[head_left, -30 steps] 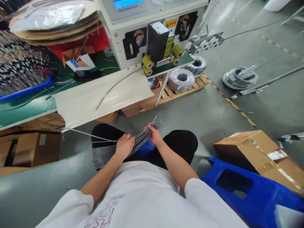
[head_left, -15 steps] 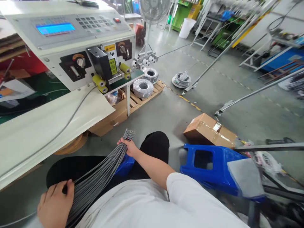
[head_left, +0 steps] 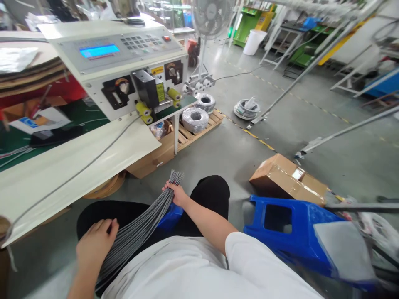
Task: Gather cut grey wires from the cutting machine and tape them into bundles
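Observation:
A long bundle of grey cables [head_left: 137, 232] lies across my lap, its cut ends pointing away from me. Near those ends my right hand [head_left: 175, 192] is wrapped round the bundle. My left hand [head_left: 97, 241] rests over the left side of the bundle, near its lower part, with the fingers bent; whether it grips any cable is hidden. From the yellow rollers [head_left: 144, 113] of a white machine [head_left: 90, 66] with a lit blue display, a single grey cable [head_left: 84, 169] runs down the cream chute [head_left: 50, 182].
Wire coils [head_left: 195, 119] sit on a wooden pallet beneath the machine. To my right are a cardboard box [head_left: 280, 178] and a blue plastic stool [head_left: 299, 216]. Metal poles [head_left: 343, 128] slant over the floor, and a fan [head_left: 211, 16] stands behind the machine.
The view has shifted left, so the machine and my lap appear farther right. My left hand has moved slightly up and away from me along the bundle. My right hand keeps its hold.

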### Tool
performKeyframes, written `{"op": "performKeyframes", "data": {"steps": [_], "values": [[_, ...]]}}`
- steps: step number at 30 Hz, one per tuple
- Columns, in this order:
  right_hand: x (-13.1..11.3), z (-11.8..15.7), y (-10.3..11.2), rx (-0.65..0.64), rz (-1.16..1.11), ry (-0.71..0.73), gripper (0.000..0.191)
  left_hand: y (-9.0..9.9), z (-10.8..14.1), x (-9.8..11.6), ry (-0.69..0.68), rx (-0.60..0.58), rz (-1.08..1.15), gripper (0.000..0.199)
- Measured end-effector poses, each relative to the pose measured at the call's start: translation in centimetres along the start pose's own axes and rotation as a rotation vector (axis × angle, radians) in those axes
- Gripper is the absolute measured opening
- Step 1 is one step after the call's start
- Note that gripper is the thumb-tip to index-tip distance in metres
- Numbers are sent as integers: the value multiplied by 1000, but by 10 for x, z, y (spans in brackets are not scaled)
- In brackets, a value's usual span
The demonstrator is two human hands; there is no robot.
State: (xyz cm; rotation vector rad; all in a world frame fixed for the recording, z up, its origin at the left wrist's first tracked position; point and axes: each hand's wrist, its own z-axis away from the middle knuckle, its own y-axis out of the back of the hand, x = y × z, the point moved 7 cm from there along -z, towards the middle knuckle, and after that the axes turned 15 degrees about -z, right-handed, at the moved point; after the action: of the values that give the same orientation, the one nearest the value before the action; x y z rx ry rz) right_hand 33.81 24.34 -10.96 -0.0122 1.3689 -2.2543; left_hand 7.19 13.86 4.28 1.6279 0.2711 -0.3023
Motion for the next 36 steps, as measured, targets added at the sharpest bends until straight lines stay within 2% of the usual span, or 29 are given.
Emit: {"op": "performKeyframes", "data": {"steps": [4, 7, 10, 13, 18, 23, 29, 32, 36], "values": [[-1, 1, -1, -24, 8, 11, 29, 47, -25, 18, -46, 268, 165, 19], [2, 0, -2, -28, 18, -12, 27, 82, -52, 20, -68, 410, 244, 26], [3, 1, -3, -31, 48, -16, 25, 110, -82, 13, -10, 477, 247, 45], [2, 3, -2, -26, 82, 2, 25, 125, -110, 6, 42, 463, 244, 62], [0, 3, 0, -22, 84, 11, 24, 125, -136, 1, 114, 360, 219, 75], [-1, 2, -2, -16, 104, 14, 25, 119, -138, 0, 182, 303, 165, 75], [1, 1, -5, 5, 112, -5, 24, 116, -136, -3, 194, 248, 126, 75], [1, 1, -5, 0, 98, -13, 23, 112, -129, -10, 161, 247, 130, 67], [0, -1, -4, 6, 103, 1, 23, 107, -106, -21, 115, 353, 167, 38]]}}
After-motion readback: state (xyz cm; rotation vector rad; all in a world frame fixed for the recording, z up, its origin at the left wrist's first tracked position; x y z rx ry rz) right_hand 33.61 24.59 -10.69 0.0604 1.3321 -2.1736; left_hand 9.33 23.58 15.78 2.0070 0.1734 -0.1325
